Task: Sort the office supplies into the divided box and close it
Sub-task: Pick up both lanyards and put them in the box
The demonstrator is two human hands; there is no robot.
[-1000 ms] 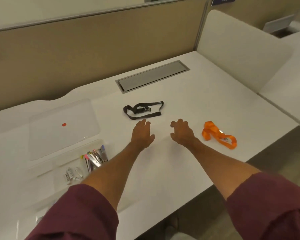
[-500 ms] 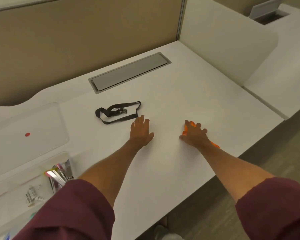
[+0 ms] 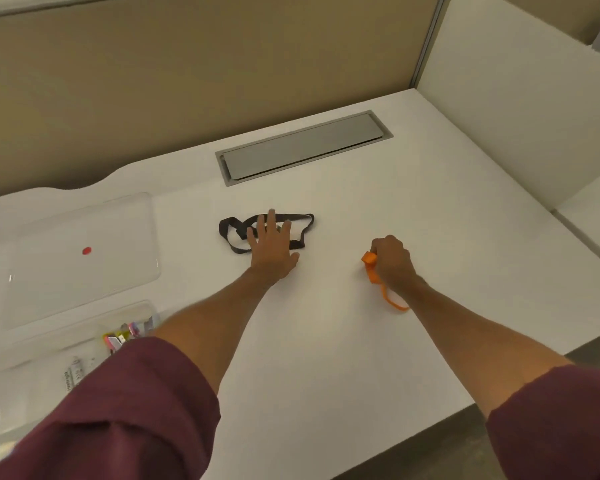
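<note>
My left hand (image 3: 272, 247) lies flat with spread fingers on top of a black lanyard (image 3: 230, 233) in the middle of the white desk. My right hand (image 3: 392, 263) is closed around an orange lanyard (image 3: 371, 268), whose loose loop trails under my wrist. At the lower left stands the clear divided box (image 3: 49, 344), open, with coloured clips (image 3: 122, 336) and small silver items (image 3: 72, 374) in its compartments. Its clear lid (image 3: 84, 261), marked with a red dot, lies flat behind it. My left sleeve hides part of the box.
A grey cable hatch (image 3: 303, 147) is set into the desk behind the black lanyard. A tan partition wall runs along the back and a white divider panel (image 3: 520, 109) stands at the right. The desk's front edge drops off at the lower right.
My left hand moved forward onto the black lanyard. My right hand closed on the orange lanyard and drew it left. The camera view shifted.
</note>
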